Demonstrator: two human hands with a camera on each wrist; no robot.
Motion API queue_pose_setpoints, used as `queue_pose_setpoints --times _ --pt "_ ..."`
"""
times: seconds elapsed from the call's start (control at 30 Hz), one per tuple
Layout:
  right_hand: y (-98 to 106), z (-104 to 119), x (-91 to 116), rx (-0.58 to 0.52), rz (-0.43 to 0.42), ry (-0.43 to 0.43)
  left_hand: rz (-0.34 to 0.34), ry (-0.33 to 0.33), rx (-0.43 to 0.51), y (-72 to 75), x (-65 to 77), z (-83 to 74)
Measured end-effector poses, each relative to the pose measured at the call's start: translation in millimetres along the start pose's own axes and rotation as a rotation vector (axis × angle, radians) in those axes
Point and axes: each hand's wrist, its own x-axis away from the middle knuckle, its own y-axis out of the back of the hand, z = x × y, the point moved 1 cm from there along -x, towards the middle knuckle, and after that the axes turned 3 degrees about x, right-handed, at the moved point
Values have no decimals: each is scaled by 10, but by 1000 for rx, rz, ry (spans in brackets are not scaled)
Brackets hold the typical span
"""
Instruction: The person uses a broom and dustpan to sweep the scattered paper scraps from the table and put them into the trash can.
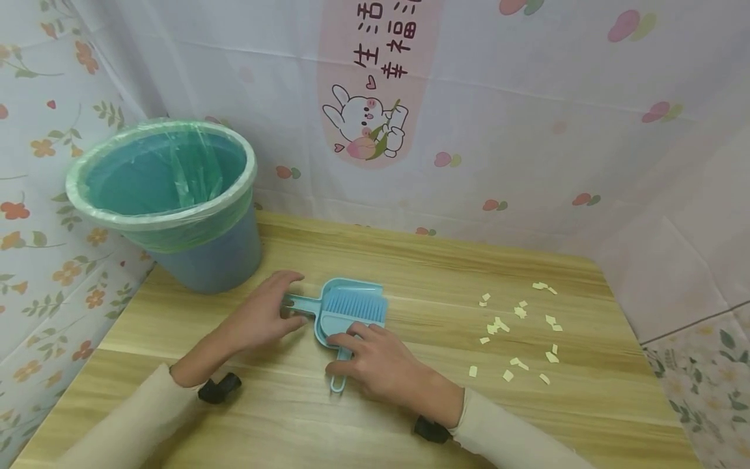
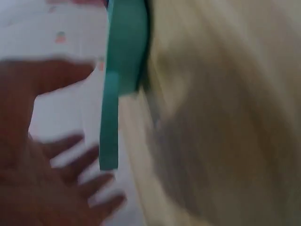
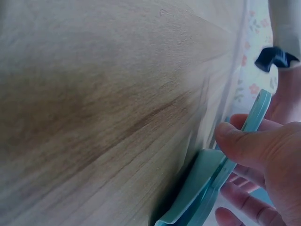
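Note:
On the wooden table lies a light blue dustpan (image 1: 359, 286) with a matching small brush (image 1: 354, 304) in its pan. The dustpan's handle points left, the brush's handle toward the near edge. My left hand (image 1: 258, 316) is spread around the dustpan handle (image 2: 109, 127); in the left wrist view its fingers stand apart from it. My right hand (image 1: 381, 363) reaches over the brush and pinches its handle (image 3: 257, 110) between thumb and forefinger, as the right wrist view shows. Part of the brush is hidden beneath the right hand.
Several small pale yellow paper scraps (image 1: 520, 312) lie scattered on the table's right side. A blue bin (image 1: 211, 260) with a green liner (image 1: 234, 215) stands at the back left. Printed cloth (image 1: 498, 117) hangs behind the table (image 1: 281, 417).

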Motion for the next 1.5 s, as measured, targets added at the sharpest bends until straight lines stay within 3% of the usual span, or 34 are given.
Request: queue_pose_setpoints --times 0.1,0.2,0.3,0.43,0.7,1.03,1.2,1.5 --pt "0 -5 8 6 -5 0 78 -160 -216 38 -90 2" --pt "3 -7 13 2 -5 0 126 -251 -363 50 -173 -21" --pt "5 -11 12 -15 -1 1 159 -286 -460 45 -258 -62" --pt "39 -37 -7 -43 -11 16 204 -270 -529 36 -360 -104" --pt "206 -149 -46 -45 -70 65 260 -241 -538 18 -469 -148" --pt "338 -232 -78 -35 -111 48 243 -268 -545 3 -482 -189" --pt "398 -272 -79 -91 -134 46 225 -301 -556 -14 -494 -177" --pt "498 -422 -24 -213 -205 11 235 -292 -549 -40 -507 -168"
